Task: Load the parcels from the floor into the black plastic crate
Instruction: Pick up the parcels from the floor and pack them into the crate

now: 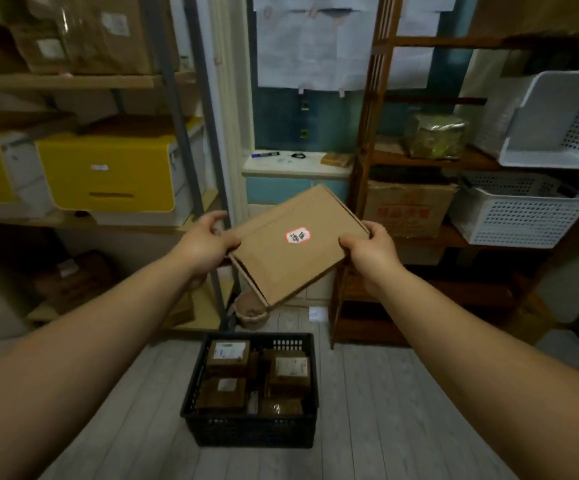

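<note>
I hold the flat cardboard parcel [298, 245] pinched between left hand [206, 242] and right hand [367, 252], above the black crate [251, 429]; next, I'd lower it onto the parcels inside.

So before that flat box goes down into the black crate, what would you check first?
1. Grip: left hand and right hand each hold an edge of the flat parcel: ok.
2. Parcel level: it is tilted: not ok.
3. Black crate stands on the floor, below and ahead: ok.
4. Room inside: small parcels cover the bottom; space on top: cannot tell.
5. Path down to the crate free: ok.
</note>
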Tool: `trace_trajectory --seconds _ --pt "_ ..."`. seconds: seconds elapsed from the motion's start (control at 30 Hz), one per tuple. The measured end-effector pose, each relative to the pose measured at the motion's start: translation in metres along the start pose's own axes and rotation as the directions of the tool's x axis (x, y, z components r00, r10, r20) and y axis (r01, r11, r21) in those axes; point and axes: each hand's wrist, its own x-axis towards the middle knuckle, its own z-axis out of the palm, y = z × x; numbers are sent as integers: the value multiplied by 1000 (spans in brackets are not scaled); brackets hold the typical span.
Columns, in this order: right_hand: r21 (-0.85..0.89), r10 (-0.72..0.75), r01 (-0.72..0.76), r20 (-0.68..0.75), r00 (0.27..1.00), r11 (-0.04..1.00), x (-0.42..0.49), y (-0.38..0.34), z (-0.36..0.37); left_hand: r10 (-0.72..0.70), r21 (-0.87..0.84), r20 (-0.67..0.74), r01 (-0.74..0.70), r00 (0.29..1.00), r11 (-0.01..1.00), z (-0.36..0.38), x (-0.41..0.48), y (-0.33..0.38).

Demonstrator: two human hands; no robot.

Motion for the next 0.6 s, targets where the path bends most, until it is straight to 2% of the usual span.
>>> trace_trajectory --seconds 0.07,0.17,0.23,0.4,0.5,0.6 --pt "69 79 -76 -39 996 995 -2 19 20 -94 -116 -60 86 994 990 -11 6 -20" --pt "108 176 -169 -63 982 980 -2 53 47 -208 -45 25 209 978 977 -15 15 -60" --pt "42 202 -200 -54 978 979 4 75 59 -242 6 41 242 969 970 -12 24 -84" --pt "-272 174 -175 -28 984 946 43 122 78 -249 41 30 248 968 968 -10 69 -126" --pt "-398 157 -107 95 983 911 75 151 96 -275 100 -11 275 961 956 -9 100 -149" --pt "-441 186 -78 207 960 894 99 185 121 -292 229 -71 300 954 926 -8 132 -178"
